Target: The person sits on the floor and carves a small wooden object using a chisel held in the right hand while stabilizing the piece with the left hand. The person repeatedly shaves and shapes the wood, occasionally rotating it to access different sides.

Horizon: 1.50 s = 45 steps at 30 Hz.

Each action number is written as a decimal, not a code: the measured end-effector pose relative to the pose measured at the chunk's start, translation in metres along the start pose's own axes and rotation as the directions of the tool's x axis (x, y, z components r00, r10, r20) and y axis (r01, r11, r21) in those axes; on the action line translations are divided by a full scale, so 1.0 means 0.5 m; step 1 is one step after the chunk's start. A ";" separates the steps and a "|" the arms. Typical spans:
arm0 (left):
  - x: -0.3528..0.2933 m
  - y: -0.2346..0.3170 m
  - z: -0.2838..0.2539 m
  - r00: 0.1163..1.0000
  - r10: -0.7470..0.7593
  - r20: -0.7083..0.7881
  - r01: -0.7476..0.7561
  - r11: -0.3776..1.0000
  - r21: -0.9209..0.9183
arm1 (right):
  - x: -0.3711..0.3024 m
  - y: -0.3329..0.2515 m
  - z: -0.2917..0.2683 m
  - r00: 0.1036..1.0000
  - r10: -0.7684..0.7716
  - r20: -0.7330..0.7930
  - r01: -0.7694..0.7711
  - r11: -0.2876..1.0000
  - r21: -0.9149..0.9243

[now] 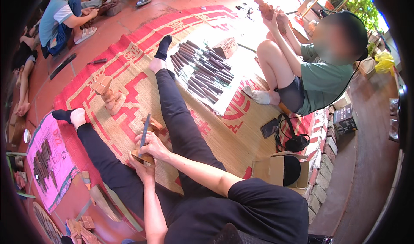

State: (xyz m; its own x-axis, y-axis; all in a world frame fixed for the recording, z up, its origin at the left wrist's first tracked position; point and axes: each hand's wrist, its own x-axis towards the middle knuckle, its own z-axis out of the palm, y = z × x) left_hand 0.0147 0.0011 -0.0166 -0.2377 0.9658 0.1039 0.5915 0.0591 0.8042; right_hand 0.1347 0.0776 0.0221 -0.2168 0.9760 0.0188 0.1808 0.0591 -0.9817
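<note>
Between my outstretched legs, my left hand point(145, 171) is closed round a small brown piece of carved wood point(144, 157), holding it from below. Just above it, my right hand point(154, 147) grips a narrow, flat grey file-like tool point(146, 127), whose far end points away from me. My right fingers rest close to the wood; whether the tool touches it is hidden. Another carved wood piece point(154, 124) lies on the patterned mat point(129, 134) just beyond my hands. Farther left on the mat stands a carved wooden figure point(111, 98) with a block-like top.
Many dark-handled carving tools point(202, 71) lie on a white sheet beyond my right leg. More lie on a pink cloth point(60, 175) at left, near a brush point(86, 179). A co-worker point(323, 80) sits at right holding carved wood. Headphones point(297, 140), a phone point(270, 127) and a cardboard box point(267, 170) are nearby.
</note>
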 end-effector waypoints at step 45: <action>-0.003 -0.004 0.002 0.998 0.066 -0.006 -0.065 0.997 0.035 | 0.002 0.020 0.009 0.997 -0.035 -0.067 0.036 0.999 0.016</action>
State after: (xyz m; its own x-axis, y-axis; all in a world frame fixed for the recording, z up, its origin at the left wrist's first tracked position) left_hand 0.0149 -0.0004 -0.0188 -0.2033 0.9659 0.1603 0.6325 0.0045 0.7746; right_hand 0.1321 0.0784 0.0114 -0.1582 0.9852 0.0653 0.1578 0.0905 -0.9833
